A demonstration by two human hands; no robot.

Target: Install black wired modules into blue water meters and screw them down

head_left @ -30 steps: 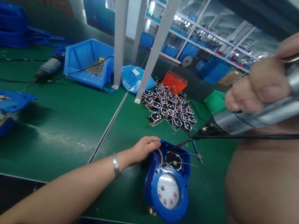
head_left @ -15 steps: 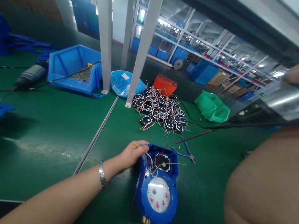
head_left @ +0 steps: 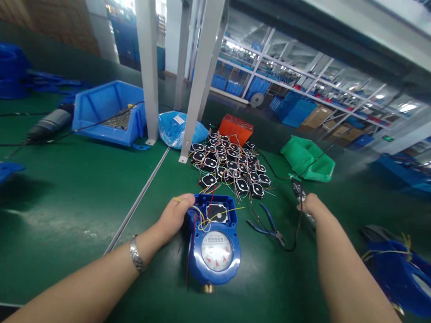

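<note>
A blue water meter [head_left: 214, 250] with a round dial lies face up on the green bench, its brass fitting towards me. In its open upper box sits a black square module [head_left: 217, 213], and yellow, white and red wires stick out. My left hand [head_left: 174, 217] grips the upper left edge of the meter's housing. Out to the right, my right hand [head_left: 310, 205] is closed around a corded electric screwdriver [head_left: 299, 187], dark and silver, low over the bench; its tip is hard to make out. Blue-handled cutting pliers [head_left: 270, 227] lie open between the meter and that hand.
Many wired black modules [head_left: 231, 165] are heaped behind the meter, before a red box [head_left: 236, 129]. A green bin [head_left: 307, 157] and a second blue meter [head_left: 401, 267] are at right. Left are a blue parts bin [head_left: 109, 112], another screwdriver [head_left: 49, 124] and metal posts [head_left: 148, 61].
My right hand has moved from close to the camera, at upper right, down and away to the bench with the electric screwdriver. My left hand keeps its grip on the meter.
</note>
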